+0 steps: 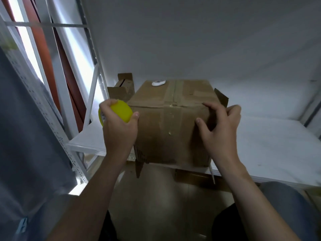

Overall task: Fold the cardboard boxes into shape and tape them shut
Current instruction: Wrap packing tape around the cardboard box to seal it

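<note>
On the white shelf, at its front edge, the cardboard box stands closed, clear tape running over its top seam and down the near face. The left hand grips a yellow tape roll; the right hand, fingers spread, presses the box's right corner. The box overhangs the edge slightly, so a hard pull on the tape could tip it off.

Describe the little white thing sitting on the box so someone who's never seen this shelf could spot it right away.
Find the white shelf and the big closed cardboard box standing at its front edge between the two hands. On the box's top, at the far left corner beside the taped seam, lies a small white oval gadget. It is the only white thing on the brown cardboard.
</note>
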`<state>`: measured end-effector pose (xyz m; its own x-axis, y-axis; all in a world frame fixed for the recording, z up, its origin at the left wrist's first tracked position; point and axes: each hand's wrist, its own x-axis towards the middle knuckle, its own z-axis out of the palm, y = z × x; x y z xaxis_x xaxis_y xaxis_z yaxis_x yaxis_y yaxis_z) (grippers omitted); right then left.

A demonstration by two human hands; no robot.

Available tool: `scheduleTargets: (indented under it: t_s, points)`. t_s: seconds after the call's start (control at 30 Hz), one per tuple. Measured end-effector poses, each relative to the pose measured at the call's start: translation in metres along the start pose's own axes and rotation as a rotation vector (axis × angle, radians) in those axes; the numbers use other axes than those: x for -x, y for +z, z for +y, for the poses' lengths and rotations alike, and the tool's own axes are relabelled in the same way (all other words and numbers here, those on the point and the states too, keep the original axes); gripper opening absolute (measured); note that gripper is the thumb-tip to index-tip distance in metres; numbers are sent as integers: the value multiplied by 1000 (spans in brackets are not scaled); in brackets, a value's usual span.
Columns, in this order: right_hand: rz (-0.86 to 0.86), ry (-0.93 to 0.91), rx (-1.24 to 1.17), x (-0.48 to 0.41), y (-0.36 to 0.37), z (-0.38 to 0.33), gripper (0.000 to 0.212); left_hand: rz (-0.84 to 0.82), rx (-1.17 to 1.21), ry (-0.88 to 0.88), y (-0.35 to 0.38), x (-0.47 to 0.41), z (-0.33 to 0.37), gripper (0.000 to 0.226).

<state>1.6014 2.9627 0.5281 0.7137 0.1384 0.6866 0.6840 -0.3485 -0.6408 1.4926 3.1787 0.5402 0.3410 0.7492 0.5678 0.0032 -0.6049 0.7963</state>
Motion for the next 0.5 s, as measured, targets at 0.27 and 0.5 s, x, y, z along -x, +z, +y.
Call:
scheduleTargets:
  t_s: [0.27,0.5]
  points:
    - [-198,260,-11,41,42,56,55,-52,-69,-61,21,8,-26,60]
    - [-192,325,-4,31,61,88,49,-145,-167,-27,42,-9,-42,62]
